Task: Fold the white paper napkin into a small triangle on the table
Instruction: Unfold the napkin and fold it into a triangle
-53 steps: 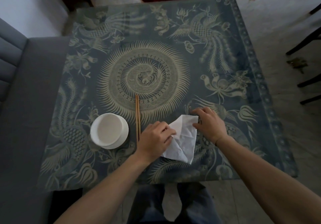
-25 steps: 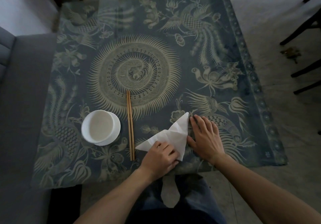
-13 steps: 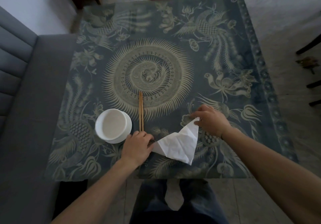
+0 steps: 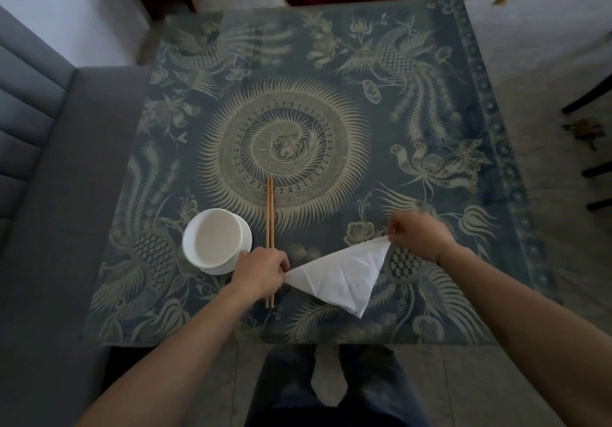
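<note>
Blue patterned table (image 4: 331, 62) underneath. Pinching opposite tips of white paper napkin (image 4: 341, 274), lower centre-right of frame: left hand (image 4: 261, 272) at left tip, over chopsticks (image 4: 270, 227) beside bowl (image 4: 217, 239); right hand (image 4: 419, 236) raised at upper-right tip. Already one large triangle; probably needs another halving. Forearms angled inward.

Chopsticks (image 4: 270, 224) and bowl (image 4: 215, 240) crowd the left; tablecloth (image 4: 430, 128) beyond lies open.
</note>
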Demonstrator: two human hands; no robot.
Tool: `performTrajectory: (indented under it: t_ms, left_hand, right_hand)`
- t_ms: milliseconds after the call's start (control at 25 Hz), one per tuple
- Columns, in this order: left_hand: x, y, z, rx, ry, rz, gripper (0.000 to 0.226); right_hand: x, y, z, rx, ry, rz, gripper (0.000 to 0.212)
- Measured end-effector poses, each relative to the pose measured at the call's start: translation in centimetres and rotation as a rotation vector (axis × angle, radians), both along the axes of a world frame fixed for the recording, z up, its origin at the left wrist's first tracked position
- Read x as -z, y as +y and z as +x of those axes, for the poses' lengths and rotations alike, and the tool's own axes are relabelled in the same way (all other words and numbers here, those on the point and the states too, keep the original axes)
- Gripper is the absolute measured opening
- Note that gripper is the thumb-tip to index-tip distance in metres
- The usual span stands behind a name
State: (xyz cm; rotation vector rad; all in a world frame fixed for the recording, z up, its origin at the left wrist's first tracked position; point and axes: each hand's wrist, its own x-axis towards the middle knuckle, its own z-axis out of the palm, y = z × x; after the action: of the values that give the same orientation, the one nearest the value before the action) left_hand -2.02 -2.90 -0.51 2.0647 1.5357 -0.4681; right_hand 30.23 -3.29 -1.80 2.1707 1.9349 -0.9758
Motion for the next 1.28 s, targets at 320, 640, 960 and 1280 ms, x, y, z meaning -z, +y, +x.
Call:
performTrajectory:
  t_ms: [320,640,960,1280]
  left_hand:
    - [0.1,2.6,2.1,0.071,0.005,0.040,0.013]
    - [1.2,4.1,4.0,0.015,-0.015,-0.028,0.006]
    - [1.4,0.6,5.8,0.151,-0.225,0.418,0.040]
    - [4.5,-5.9,7.6,0.272,-0.189,0.230,0.071]
  right_hand:
    - [-0.4,-1.3,2.2,0.049,0.060,-0.072,0.012]
    - [0.2,-2.3,1.8,0.081,0.028,-0.061,0.011]
    - [-0.6,-4.7,-2.8,-0.073,-0.231,0.410,0.051]
    - [3.7,-9.2,-7.7,-0.283,-0.215,0.241,0.073]
